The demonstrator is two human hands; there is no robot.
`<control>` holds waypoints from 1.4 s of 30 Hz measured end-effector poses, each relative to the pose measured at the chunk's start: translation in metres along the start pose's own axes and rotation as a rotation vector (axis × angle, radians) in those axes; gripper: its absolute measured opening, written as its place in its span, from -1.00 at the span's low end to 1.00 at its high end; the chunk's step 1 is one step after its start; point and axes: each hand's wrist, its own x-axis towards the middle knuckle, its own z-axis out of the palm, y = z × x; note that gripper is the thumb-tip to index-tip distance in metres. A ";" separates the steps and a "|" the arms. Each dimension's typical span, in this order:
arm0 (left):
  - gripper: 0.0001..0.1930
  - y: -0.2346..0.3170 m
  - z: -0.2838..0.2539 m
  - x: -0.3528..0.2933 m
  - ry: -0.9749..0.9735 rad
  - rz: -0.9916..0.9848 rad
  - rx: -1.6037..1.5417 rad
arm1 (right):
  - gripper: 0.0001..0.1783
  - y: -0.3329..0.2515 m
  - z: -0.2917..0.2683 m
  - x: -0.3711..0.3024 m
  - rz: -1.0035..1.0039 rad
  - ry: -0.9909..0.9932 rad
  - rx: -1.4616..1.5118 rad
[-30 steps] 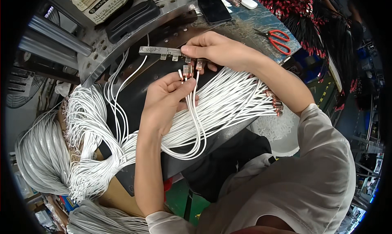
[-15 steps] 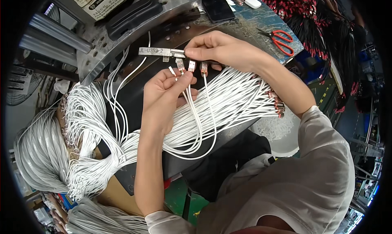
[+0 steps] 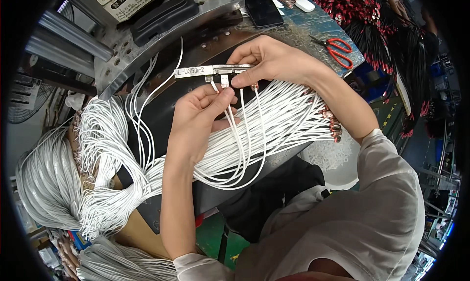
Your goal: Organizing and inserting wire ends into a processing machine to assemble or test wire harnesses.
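Observation:
My right hand (image 3: 276,60) pinches a slim metal bar (image 3: 193,72) with slots, which lies nearly level above the black work surface. Several white cables hang below the bar, with their small connector ends at its lower edge, partly hidden by my right thumb and fingers. Just under the bar, my left hand (image 3: 193,117) is closed with thumb and forefinger on a white cable, right behind its metal USB plug (image 3: 224,80). That plug's tip meets the bar's lower edge; how deep it sits I cannot tell. Under both hands spreads a bundle of white cables (image 3: 279,114) with coppery ends.
A steel machine plate (image 3: 161,36) with bolt holes stands at the back left. Red-handled scissors (image 3: 339,53) and a dark phone (image 3: 262,6) lie on the blue bench at the back right. Coiled grey cable (image 3: 46,183) is at far left; a white tub (image 3: 345,175) stands at right.
The bar has shifted right and levelled out in my right hand. My right thumb has moved over the slots, and the plug in my left hand has come up against the bar.

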 end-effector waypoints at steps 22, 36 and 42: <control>-0.71 0.000 -0.009 0.001 0.238 0.151 0.317 | -0.54 -0.008 -0.013 0.017 0.038 -0.051 -0.170; -0.76 0.029 -0.046 0.094 0.780 0.994 1.665 | -0.62 -0.012 -0.054 0.180 -0.587 0.367 -0.465; -0.81 0.039 -0.043 0.099 0.636 0.849 1.489 | -0.66 0.001 -0.071 0.203 -0.790 0.486 -1.067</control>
